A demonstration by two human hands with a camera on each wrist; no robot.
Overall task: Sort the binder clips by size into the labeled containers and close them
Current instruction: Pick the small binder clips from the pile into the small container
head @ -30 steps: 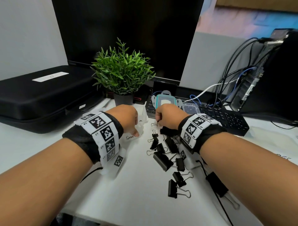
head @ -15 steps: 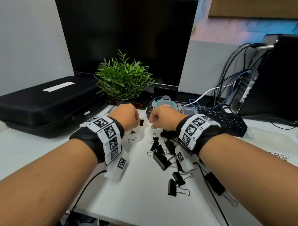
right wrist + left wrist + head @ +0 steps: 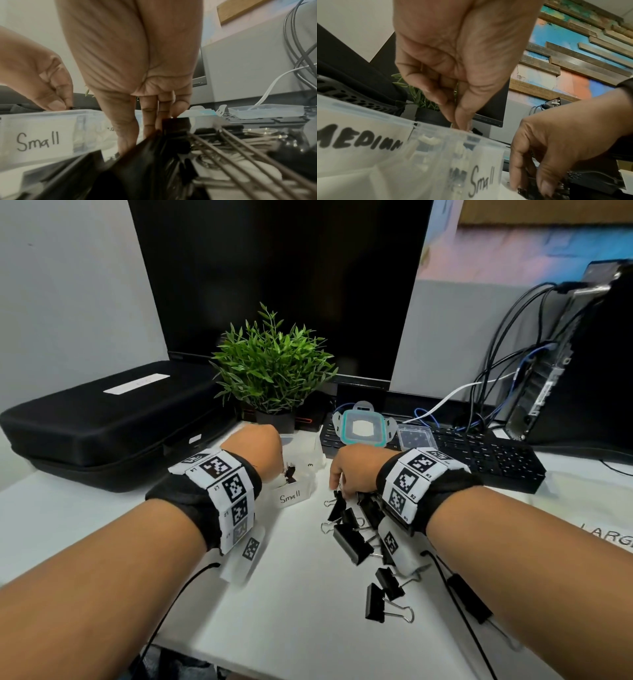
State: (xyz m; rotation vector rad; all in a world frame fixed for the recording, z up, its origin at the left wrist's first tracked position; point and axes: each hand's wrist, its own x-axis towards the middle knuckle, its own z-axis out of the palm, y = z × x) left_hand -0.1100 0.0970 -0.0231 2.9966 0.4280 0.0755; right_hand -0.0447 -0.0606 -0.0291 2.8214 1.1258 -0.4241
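White desk surface (image 3: 294, 604) carries the work; behind it we record a dark monitor (image 3: 284, 275), a potted plant (image 3: 272, 371), a black case (image 3: 102, 419) and a keyboard (image 3: 486, 453). We find the clear container marked "Small" (image 3: 294, 491) open, with small black clips lying inside. Beside it, the left wrist view shows a second container labelled "MEDIUM" (image 3: 359, 143). Our left hand (image 3: 255, 450) hangs over the Small container, fingers (image 3: 462, 112) bunched and pointing down at its rim; we cannot tell whether they hold a clip. Our right hand (image 3: 356, 467) reaches down into the pile of binder clips (image 3: 356, 529) just right of that container, fingers (image 3: 149, 117) curled and touching the black clips; whether one is gripped we cannot tell. A teal-rimmed lid (image 3: 363, 428) rests on the keyboard.
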